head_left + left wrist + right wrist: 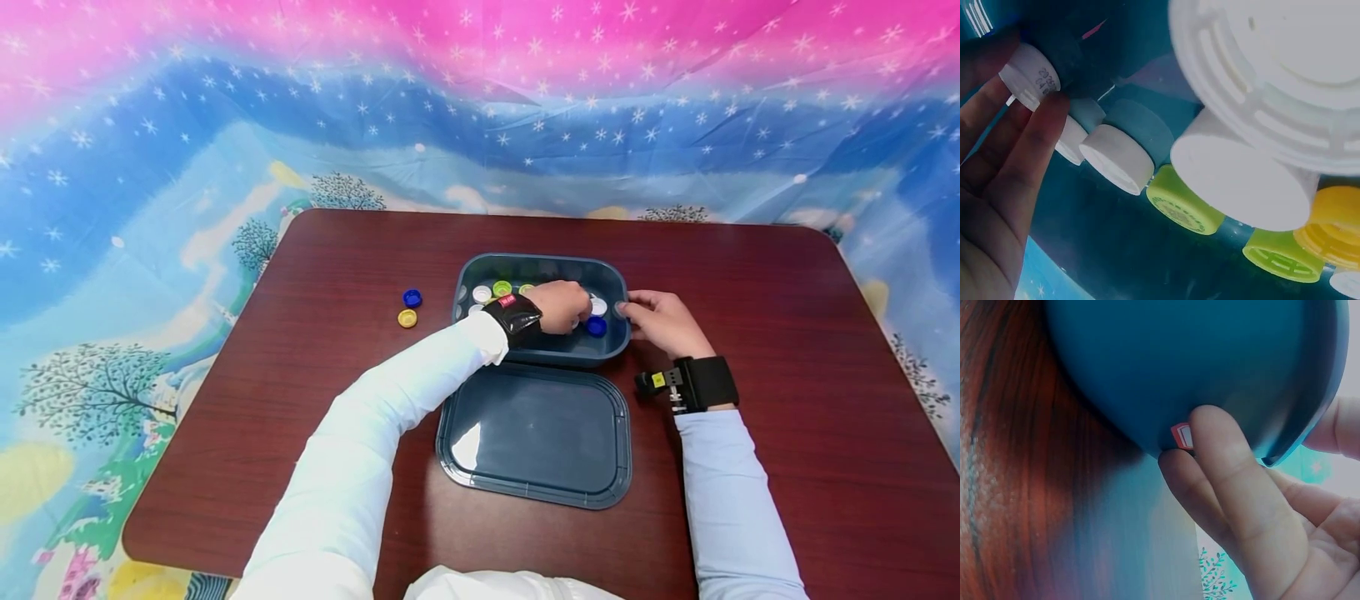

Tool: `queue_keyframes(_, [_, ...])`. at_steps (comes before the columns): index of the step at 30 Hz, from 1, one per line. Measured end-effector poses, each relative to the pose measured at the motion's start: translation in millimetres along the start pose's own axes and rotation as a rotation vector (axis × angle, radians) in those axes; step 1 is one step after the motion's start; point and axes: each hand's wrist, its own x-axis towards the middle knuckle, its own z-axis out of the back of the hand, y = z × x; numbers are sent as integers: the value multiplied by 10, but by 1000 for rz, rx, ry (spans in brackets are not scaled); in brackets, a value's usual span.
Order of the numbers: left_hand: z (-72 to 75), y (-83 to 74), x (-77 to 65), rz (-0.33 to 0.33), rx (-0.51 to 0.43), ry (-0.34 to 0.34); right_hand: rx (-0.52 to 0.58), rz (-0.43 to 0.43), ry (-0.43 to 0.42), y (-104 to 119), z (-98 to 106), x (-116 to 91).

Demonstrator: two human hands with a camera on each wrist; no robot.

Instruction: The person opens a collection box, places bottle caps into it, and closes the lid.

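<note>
My left hand (pixel 558 307) reaches down into a dark blue-grey plastic box (pixel 555 358). In the left wrist view its thumb and fingers pinch a white bottle cap (pixel 1030 74) with printed digits on its side. More white caps (pixel 1119 156), green caps (pixel 1185 200) and a yellow cap (pixel 1338 228) lie in the box. Near the fingers, a blue cap (pixel 596 327) sits at the box's right end. My right hand (pixel 669 323) grips the right end of the box, thumb at the rim and fingers against the outer wall.
A flat dark lid (pixel 532 437) lies on the brown table (pixel 795 350) just in front of the box. To the left of the box are a loose blue cap (pixel 412 297) and a loose yellow cap (pixel 407 318). A patterned cloth (pixel 480 125) hangs behind the table.
</note>
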Motion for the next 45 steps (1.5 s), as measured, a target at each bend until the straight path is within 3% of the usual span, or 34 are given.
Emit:
queue_keyframes(14, [-16,-42,22,10,65,9,14,-4,3,-16,-4,6])
queue_keyframes(28, [18,-17,-29,-3,31,-3,3,-1,0,-27,-10,16])
queue_keyframes(38, [169,-10,-175,25,-1,-41,2,1,-2,-30,-7,20])
queue_keyframes(45, [359,25,-364,62,-14,-82,16,-7,6,-4,-9,11])
